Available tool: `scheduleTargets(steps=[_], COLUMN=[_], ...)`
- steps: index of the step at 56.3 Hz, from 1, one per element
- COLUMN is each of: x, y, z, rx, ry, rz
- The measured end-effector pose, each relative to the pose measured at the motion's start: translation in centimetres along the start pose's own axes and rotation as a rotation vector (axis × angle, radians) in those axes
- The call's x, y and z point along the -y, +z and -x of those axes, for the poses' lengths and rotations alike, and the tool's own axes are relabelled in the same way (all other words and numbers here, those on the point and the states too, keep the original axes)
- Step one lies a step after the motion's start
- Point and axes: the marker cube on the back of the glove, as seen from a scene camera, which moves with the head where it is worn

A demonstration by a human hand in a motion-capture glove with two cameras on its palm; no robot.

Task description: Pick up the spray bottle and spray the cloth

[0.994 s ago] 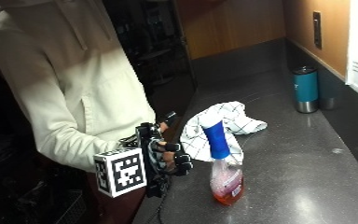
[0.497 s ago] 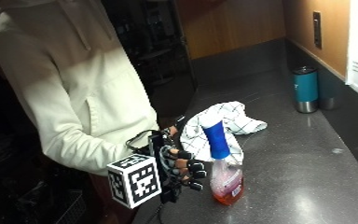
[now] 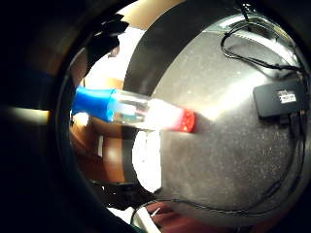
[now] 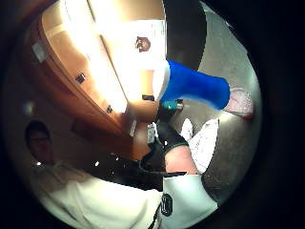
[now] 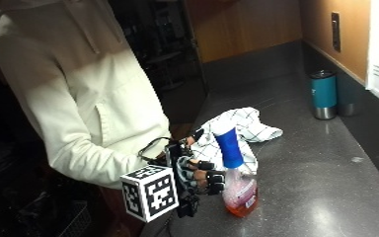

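Note:
The spray bottle [image 5: 237,182] stands upright on the dark counter [image 5: 308,163] near its front edge, with a blue head and pink liquid low in the clear body. My gloved right hand [image 5: 199,175] is at the bottle's left side, fingers loosely curled toward its body, with no grip that I can see. The white checked cloth [image 5: 242,126] lies crumpled just behind the bottle. Both palm views show the whole bottle [image 3: 141,111] [image 4: 195,88] a short way off, with the cloth [image 3: 148,160] [image 4: 205,140] beside it.
A teal tumbler [image 5: 323,94] stands at the back by the wall. In the little finger side palm view a black box [image 3: 282,97] with cables lies on the counter past the bottle. Bare counter stretches to the bottle's right.
My right hand has moved rightward and a little lower, closing the gap to the bottle's side. Bottle and cloth have stayed where they were.

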Motion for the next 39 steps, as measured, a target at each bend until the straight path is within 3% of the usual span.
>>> scheduleTargets(steps=[39], x=[1.4], y=[1.2], z=[-1.3], rx=[-0.021], ry=[0.015], rz=[0.035])
